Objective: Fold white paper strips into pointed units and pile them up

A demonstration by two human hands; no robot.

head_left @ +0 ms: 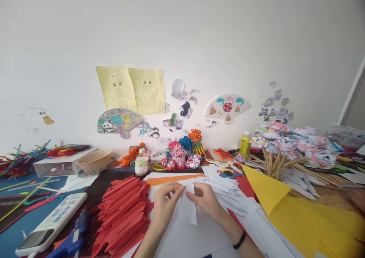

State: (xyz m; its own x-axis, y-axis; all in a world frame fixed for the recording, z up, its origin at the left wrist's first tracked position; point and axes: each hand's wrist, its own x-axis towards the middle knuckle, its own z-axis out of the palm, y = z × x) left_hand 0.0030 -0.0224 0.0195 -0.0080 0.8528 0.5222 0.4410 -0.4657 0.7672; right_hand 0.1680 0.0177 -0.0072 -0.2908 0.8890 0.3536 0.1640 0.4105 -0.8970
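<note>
Over white sheet (182, 244) at six o'clock — pinching a paper strip (192, 213), lengthwise twelve to six, with left hand (165, 198) at ten and right hand (207, 200) at two.

Both of your hands are in view, raised in front of you near the middle and close together. Your left forearm (151, 233) rises from the lower edge, leaning inward. Your right forearm (235, 229) comes up from the lower right at a stronger slant. Your left hand (166, 198) is bent inward, its fingers curled and its left thumb (177, 194) extended toward the other hand. Your right hand (207, 198) mirrors it, fingers curved, right thumb (191, 196) pointing inward. Both hands are closed in a pinch grip. The thumb tips lie near each other, slightly apart.
</note>
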